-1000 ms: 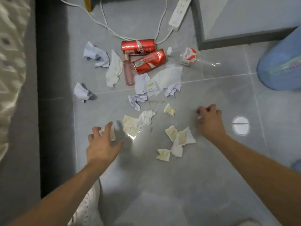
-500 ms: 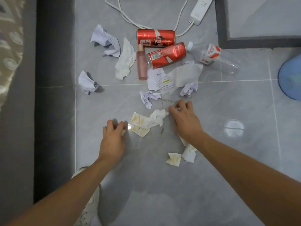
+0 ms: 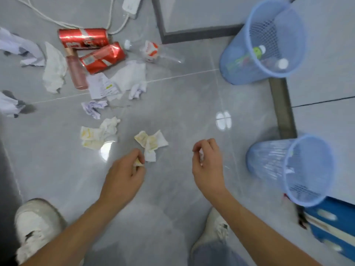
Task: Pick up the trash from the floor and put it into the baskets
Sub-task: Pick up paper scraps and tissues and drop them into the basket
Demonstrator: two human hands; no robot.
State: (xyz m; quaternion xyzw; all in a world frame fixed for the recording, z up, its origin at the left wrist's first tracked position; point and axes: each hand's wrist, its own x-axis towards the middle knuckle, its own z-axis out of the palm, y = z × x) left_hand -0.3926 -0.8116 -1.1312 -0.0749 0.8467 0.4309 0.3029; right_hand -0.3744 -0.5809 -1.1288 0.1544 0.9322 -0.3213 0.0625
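Between your left fingertips, a small yellow-stained tissue scrap (image 3: 138,163) is pinched; your left hand (image 3: 124,175) is curled nearly closed around it, knuckles up, forearm running back toward the lower left. Touching those fingertips on the far side lies a cluster of stained tissue pieces (image 3: 150,144) on the grey tiled floor (image 3: 172,104).

Your right hand (image 3: 208,166) hangs above the floor with fingers bent inward, thumb and forefinger close together over a bit of white paper (image 3: 201,155); it appears held, though the grip itself is partly hidden. The forearm runs back toward the lower right.

Beyond your left fingers and to their left sits a second stained tissue wad (image 3: 98,134), then a crumpled lined paper ball (image 3: 94,108), a flat receipt (image 3: 101,87) with print too blurred to read, and a larger white tissue (image 3: 132,77). Farther out lie two red cans: the upper can (image 3: 83,38) and the dented can (image 3: 102,57); both carry white lettering that I cannot read. A pink bottle (image 3: 76,71) lies against them, and a clear plastic bottle (image 3: 151,51) with a red-and-white label, unreadable, lies beside the dented can. More crumpled white paper (image 3: 53,70) lies at the left.

To the right of your right fingers stands the near blue mesh basket (image 3: 311,196), with paper scraps inside. The far blue mesh basket (image 3: 240,60) holds plastic bottles. White shoes (image 3: 36,225) show beneath your forearms.
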